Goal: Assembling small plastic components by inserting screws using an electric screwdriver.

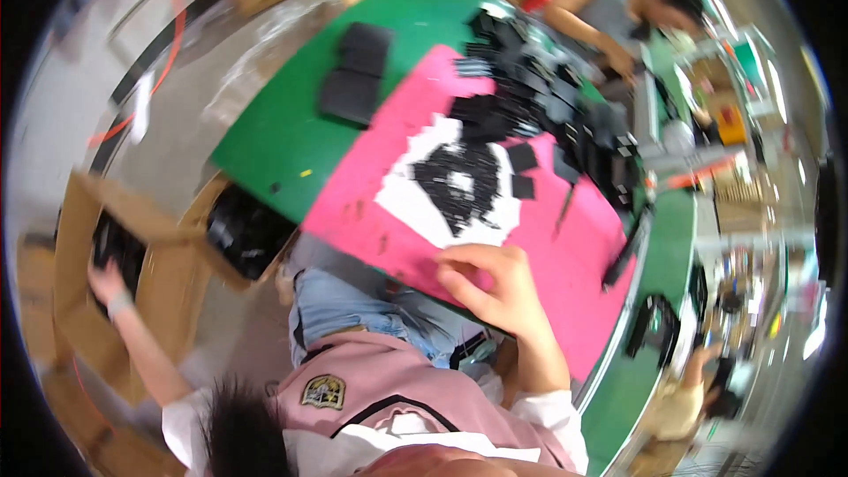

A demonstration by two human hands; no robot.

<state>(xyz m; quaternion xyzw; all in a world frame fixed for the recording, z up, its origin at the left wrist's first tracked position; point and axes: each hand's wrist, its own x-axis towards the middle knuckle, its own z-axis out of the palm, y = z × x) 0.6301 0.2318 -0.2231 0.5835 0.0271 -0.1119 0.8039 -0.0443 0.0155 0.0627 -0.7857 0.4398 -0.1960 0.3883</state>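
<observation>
My left hand (108, 283) reaches out to the far left, into a cardboard box (168, 300) with black things (117, 247) inside. Its fingers are blurred and partly lost against the dark contents. My right hand (496, 284) hovers at the near edge of a pink sheet (548, 252) on the green table. Its fingers curl loosely, with a gap to the thumb and nothing visible between. Just beyond lies white paper (402, 190) bearing a heap of small black strips (459, 178). Two black square pieces (523, 171) rest at the heap's right side.
Piles of black and grey pieces (530, 79) cover the table's far right. Two dark flat blocks (358, 71) lie on the green tabletop (274, 137). A second open box (212, 230) holds black plastic. A co-worker (609, 13) sits across the table; another person (680, 402) is at right.
</observation>
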